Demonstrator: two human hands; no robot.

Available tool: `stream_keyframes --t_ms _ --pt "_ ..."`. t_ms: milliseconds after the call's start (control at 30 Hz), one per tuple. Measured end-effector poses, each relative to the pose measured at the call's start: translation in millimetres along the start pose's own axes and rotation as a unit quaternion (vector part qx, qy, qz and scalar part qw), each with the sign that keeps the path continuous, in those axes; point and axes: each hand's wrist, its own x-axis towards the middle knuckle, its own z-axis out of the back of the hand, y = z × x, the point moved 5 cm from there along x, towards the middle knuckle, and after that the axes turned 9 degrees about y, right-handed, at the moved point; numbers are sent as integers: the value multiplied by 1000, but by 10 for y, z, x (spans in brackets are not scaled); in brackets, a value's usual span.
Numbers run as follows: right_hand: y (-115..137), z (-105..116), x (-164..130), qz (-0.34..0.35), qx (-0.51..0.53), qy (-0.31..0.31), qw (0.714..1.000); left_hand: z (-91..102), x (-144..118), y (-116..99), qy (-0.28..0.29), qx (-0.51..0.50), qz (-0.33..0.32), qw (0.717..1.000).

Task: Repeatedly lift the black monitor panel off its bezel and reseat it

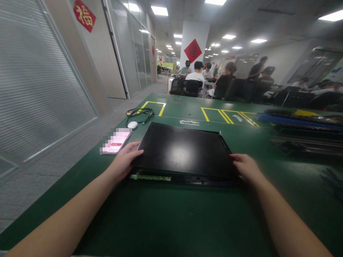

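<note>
on green table (160, 221), panel (184, 150) flat, long axis left-right

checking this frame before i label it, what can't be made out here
Head view:
- Phone screen: blurred out.
- Left hand and right hand fingertips: hidden under the black panel edges.
- Circuit strip: too small to read.
- Stacked parts at right: blurred, dim.

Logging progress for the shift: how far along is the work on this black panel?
Done: black panel lies flat on the green table. In hand: left hand and right hand grip its near corners. Left: the green circuit strip still shows along its front edge.
</note>
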Motion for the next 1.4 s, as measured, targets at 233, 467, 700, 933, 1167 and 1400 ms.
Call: stream_keyframes --t_ms 233,467,700,933,1167,1400 --pt "-25 63 0 -12 -5 -10 1000 -85 -30 35 14 -6 13 1000" --pt "-41 39 -5 -21 46 -2 999 -91 -34 55 12 -10 11 1000" --pt "-43 23 -14 -41 90 17 995 -92 -40 39 9 -9 13 1000" --pt "-80 12 17 -35 109 33 993 -87 -35 45 4 -5 13 1000" --pt "-68 3 8 -15 79 43 996 -93 -44 14 -5 4 24 1000" --pt "-77 -10 12 1 103 43 994 -87 -58 13 -23 9 37 999"
